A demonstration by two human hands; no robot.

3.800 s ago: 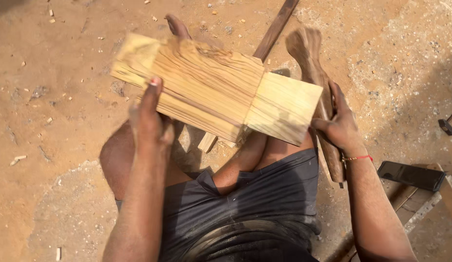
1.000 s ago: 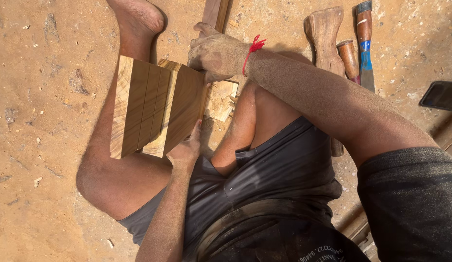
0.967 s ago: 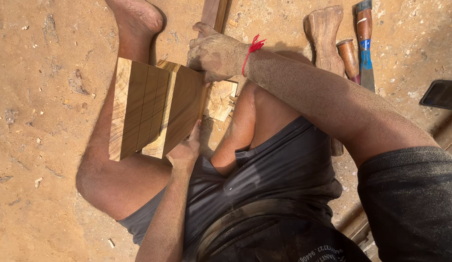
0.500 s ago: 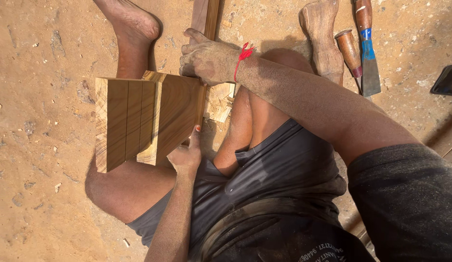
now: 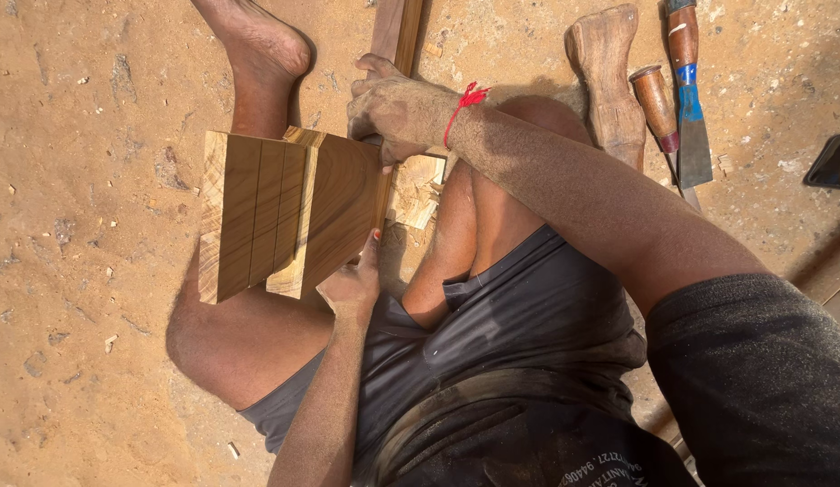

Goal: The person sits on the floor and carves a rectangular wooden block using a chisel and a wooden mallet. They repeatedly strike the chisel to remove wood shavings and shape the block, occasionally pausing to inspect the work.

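I sit on sandy ground with a carved wooden block point(image 5: 280, 216) resting on my left thigh. The block has stepped, grooved faces with light and brown grain. My left hand point(image 5: 352, 284) grips its near lower edge from below. My right hand point(image 5: 397, 113), a red thread on the wrist, reaches across and clasps the block's far right edge. Both hands hold the block tilted on edge.
A wooden mallet point(image 5: 609, 77) lies at the upper right beside two chisels point(image 5: 686, 99). A dark wood strip point(image 5: 397, 36) lies on the ground beyond the block. A pale wood offcut point(image 5: 418, 191) sits between my legs. A dark flat object point(image 5: 833, 162) lies at the right edge.
The block has been turned from flat across my lap to standing on edge over my left thigh. My right hand has crossed over to grip its far edge.
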